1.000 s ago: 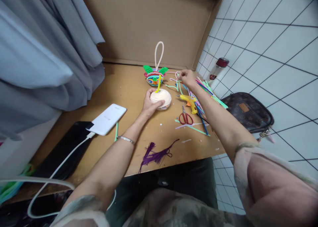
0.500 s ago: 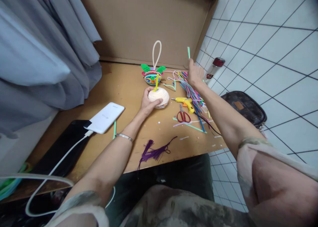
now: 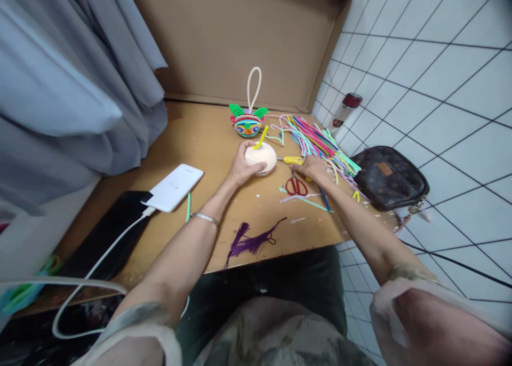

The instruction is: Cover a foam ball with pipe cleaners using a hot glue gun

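My left hand (image 3: pixel 242 167) is wrapped around a cream, yarn-wound ball (image 3: pixel 264 155). A bent yellow pipe cleaner (image 3: pixel 262 136) sticks up from the top of the ball. To the right, my right hand (image 3: pixel 314 168) lies over a yellow hot glue gun (image 3: pixel 293 160), its fingers closed around the handle, which they mostly hide. The gun's nozzle points left at the ball. Just below the gun lie red-handled scissors (image 3: pixel 296 186). Behind the ball sits a colourful lion-head ornament (image 3: pixel 247 126) with green ears and a white loop.
Many coloured pipe cleaners (image 3: pixel 320 139) lie behind my right hand. A dark bag (image 3: pixel 390 176) and a red-lidded bottle (image 3: pixel 346 112) stand right. Purple tassels (image 3: pixel 250 243) lie near the table's front edge. A white power bank (image 3: pixel 174 187) with a cable is left, and a cardboard panel (image 3: pixel 240 30) stands behind.
My right hand has come down from the back right, where it held a light green strip, onto the glue gun. The strip is out of that hand. My left hand still holds the ball.
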{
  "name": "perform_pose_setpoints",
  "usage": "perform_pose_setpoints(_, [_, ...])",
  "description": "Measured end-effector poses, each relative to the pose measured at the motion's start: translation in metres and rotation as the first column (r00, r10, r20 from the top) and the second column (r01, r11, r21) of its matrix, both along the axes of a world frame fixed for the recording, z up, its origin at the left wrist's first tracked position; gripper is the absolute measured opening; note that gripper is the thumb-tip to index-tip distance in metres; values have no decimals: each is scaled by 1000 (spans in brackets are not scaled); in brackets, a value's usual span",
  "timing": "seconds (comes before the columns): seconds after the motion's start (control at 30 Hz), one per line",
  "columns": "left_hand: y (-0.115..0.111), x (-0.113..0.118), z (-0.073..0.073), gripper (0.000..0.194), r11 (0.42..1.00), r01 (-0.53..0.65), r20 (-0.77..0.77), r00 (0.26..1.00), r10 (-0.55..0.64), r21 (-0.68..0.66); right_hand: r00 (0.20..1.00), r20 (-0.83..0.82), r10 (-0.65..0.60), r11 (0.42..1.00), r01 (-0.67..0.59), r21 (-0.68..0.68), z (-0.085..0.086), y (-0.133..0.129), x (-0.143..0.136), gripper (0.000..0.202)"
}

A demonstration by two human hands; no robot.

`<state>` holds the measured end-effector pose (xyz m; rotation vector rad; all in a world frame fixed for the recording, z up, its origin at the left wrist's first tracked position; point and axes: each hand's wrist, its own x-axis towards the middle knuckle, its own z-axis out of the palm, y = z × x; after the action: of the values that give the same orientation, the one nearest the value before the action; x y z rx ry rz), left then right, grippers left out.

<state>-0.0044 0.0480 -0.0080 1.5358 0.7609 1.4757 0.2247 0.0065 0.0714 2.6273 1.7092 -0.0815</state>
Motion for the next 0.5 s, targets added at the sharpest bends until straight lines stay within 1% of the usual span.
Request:
perform_pose_setpoints(0.1, [-3, -1, 3, 76, 1000, 20, -41, 999, -19, 0, 997, -47, -63, 997, 64, 32, -1, -1, 1, 52])
perform_pose_setpoints(0.17, [-4, -1, 4, 76, 999, 34, -54, 998, -35, -17, 990, -103, -93, 993, 100, 65, 0, -3, 6, 43])
perform_pose_setpoints(0.27, [-5, -2, 5, 76, 998, 61, -55, 997, -62, -15, 960, -264, -99, 974, 147, 172, 2, -9, 19, 32])
perform_pose_setpoints(0.37, [-4, -3, 5, 75, 997, 82, -47, 996, -82, -5, 910, -412, -39, 946, 167, 279, 3, -13, 28, 30])
perform_pose_setpoints(0.43, [-3, -4, 5, 76, 995, 103, -35, 994, -103, -5, 884, -466, 39, 938, 128, 321, 5, -15, 29, 35])
perform_pose_setpoints(0.5, [-2, -5, 4, 76, 993, 120, -27, 992, -120, -2, 867, -482, 126, 922, 77, 378, 6, -16, 26, 38])
